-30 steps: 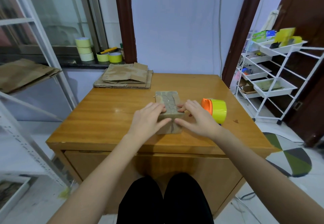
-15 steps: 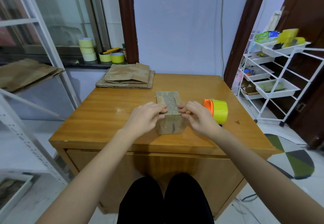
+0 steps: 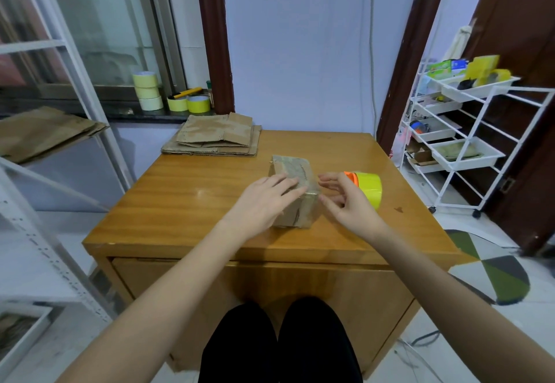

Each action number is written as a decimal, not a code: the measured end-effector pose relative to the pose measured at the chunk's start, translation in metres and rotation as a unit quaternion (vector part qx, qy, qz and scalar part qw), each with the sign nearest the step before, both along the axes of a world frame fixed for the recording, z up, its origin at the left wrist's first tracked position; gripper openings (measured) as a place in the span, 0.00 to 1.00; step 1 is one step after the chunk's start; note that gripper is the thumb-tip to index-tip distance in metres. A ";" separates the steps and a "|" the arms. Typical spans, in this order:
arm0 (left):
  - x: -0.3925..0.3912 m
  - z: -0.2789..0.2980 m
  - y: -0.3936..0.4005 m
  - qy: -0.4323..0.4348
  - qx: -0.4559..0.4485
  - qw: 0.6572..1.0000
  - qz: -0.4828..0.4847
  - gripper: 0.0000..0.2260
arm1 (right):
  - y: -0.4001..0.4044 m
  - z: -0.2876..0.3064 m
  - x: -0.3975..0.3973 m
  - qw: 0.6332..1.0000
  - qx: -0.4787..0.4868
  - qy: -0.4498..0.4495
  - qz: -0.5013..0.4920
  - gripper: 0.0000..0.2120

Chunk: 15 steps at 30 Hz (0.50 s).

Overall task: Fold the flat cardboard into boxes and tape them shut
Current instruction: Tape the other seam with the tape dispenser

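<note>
Nearest, left hand (image 3: 264, 199) flat on folded box (image 3: 295, 192), fingers straight across its taped top; right hand (image 3: 345, 202) just beside, fingers loosely spread, holding nothing. Beyond, yellow tape roll (image 3: 368, 187) on wooden table (image 3: 186, 202). Farthest, flat cardboard stack (image 3: 214, 138).

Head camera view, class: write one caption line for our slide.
Left hand rests on a taped cardboard box on the wooden table; right hand hovers beside it, yellow tape dispenser behind.
</note>
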<state>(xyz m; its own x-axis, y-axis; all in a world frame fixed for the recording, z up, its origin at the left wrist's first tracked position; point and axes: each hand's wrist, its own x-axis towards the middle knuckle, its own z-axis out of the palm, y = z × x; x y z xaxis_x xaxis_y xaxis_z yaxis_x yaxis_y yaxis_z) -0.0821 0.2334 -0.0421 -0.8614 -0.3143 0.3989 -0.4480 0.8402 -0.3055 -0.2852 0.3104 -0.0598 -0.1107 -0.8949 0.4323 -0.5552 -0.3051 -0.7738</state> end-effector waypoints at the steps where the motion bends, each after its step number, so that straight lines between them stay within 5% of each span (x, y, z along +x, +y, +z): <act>1: -0.001 0.000 0.000 0.011 -0.004 1.000 -0.003 0.35 | 0.001 -0.001 0.001 1.000 0.008 -0.006 -0.010 0.16; 9: 0.001 -0.004 0.005 0.078 -0.038 0.996 0.018 0.34 | 0.008 -0.020 0.012 0.994 0.100 0.030 -0.039 0.48; 15: -0.003 0.002 0.005 0.130 -0.067 0.989 0.037 0.33 | 0.006 -0.019 0.027 0.996 0.050 0.049 -0.063 0.56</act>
<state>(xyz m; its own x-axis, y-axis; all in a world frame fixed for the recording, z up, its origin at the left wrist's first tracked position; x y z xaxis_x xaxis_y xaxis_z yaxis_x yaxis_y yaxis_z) -0.0849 0.2384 -0.0403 -0.7018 -0.3018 0.6453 -0.5837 0.7628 -0.2781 -0.2584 0.3160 -0.0788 -0.1868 -0.9157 0.3557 -0.6577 -0.1524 -0.7377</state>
